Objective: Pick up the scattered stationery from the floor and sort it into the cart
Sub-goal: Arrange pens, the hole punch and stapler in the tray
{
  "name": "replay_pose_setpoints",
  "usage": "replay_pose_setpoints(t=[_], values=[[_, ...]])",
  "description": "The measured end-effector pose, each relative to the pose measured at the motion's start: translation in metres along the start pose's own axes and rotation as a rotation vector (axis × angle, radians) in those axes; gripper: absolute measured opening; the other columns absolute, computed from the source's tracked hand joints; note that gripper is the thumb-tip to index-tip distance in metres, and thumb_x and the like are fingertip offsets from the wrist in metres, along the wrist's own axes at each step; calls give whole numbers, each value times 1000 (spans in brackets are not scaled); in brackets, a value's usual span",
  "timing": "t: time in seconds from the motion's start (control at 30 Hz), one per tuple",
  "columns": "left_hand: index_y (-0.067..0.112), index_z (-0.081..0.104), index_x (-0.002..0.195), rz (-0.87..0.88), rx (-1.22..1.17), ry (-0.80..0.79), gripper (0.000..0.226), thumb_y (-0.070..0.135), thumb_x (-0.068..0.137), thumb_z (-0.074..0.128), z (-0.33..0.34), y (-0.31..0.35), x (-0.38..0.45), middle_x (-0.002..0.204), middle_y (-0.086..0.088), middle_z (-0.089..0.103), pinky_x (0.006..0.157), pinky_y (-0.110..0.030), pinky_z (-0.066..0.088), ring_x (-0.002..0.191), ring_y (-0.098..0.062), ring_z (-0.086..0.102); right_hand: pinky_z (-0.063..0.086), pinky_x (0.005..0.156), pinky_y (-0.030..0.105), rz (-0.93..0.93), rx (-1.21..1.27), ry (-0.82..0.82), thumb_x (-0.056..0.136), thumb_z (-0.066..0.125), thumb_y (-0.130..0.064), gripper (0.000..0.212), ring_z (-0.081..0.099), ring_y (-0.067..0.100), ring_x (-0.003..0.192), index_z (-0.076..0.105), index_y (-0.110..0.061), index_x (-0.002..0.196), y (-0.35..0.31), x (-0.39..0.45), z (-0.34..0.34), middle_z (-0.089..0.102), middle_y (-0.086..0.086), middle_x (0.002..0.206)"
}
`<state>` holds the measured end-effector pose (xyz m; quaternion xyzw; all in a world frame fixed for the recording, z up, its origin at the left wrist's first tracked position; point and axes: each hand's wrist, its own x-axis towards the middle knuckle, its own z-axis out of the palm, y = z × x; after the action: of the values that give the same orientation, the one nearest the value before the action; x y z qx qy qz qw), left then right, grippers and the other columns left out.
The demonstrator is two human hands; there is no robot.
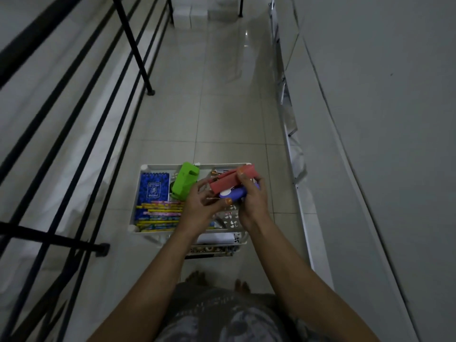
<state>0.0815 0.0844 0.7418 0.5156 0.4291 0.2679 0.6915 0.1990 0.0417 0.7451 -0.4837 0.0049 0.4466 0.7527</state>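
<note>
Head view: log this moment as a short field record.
setting: tiled floor, black railing on the left, wall on the right
cart: white, top tray in view below the hands
tray contents: blue notepad, green item, row of pencils
left hand: holds the purple item from below
right hand: grips the red case
held items: above the tray, not yet set down
floor stationery: none visible

My view is dim and grainy, glare on the far floor (245,33), edges bowed by wide-angle distortion.
</note>
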Motion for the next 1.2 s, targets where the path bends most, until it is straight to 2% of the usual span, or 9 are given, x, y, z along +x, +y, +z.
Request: replay_pose_setpoints(t=[0.17,0.3,0.5,0.6,0.7,0.8,0.93,1.07,1.2], values=[[21,45,131,4,53,-56,65,1,77,74,-7,10,5,105,8,68,68,-19,55,90,-2,68,52,55,30,-65,-4,58,85,69,-11,27,64,20,68,52,-18,104,-6,5,2,68,6,85],[25,60,119,7,94,-63,46,10,79,74,-38,14,7,100,0,62,83,-31,57,97,-18,67,52,59,27,-99,-30,104,85,69,-10,32,68,12,71,50,-19,109,-18,12,-5,71,1,87],[10,66,107,-29,-49,22,19,6,90,60,-60,11,13,108,-14,67,81,-29,58,100,-28,67,57,79,35,-147,-484,-111,82,73,-12,35,64,22,97,61,-31,109,-16,1,-16,63,7,110],[11,64,110,-35,-74,64,20,4,94,54,-55,12,19,107,-5,65,76,-30,59,98,-21,63,58,78,33,-160,-754,-268,78,77,-11,46,63,24,97,63,-22,120,-3,-8,-23,61,3,109],[11,62,121,-44,-33,76,28,8,94,56,-53,10,23,113,4,63,90,-46,54,106,-26,60,56,83,25,-234,-993,-385,71,83,-10,54,61,18,101,63,-16,122,10,-11,-28,62,1,112],[15,64,121,-41,35,89,30,14,90,63,-53,5,25,115,-2,66,94,-48,52,104,-23,63,53,85,33,-416,-1400,-474,68,84,-31,59,59,15,103,63,-24,122,22,-8,-33,63,-1,113],[17,68,114,-12,159,93,25,20,89,66,-50,6,25,113,-5,68,94,-48,52,102,-21,65,39,82,35,-562,-1737,-425,71,78,-44,52,53,20,105,63,-36,119,28,-8,-41,62,-8,108],[12,65,122,6,274,75,36,22,88,68,-48,8,25,119,-4,65,95,-43,52,107,-21,63,39,85,40,-638,-1829,-332,69,71,-53,50,49,22,104,62,-39,116,32,-10,-47,61,-9,107],[8,61,126,46,382,47,38,19,90,65,-45,9,23,114,0,60,84,-27,46,102,-16,58,22,83,35,-691,-1859,-197,64,74,-46,46,49,25,105,63,-37,108,39,-16,-42,59,-7,110]])
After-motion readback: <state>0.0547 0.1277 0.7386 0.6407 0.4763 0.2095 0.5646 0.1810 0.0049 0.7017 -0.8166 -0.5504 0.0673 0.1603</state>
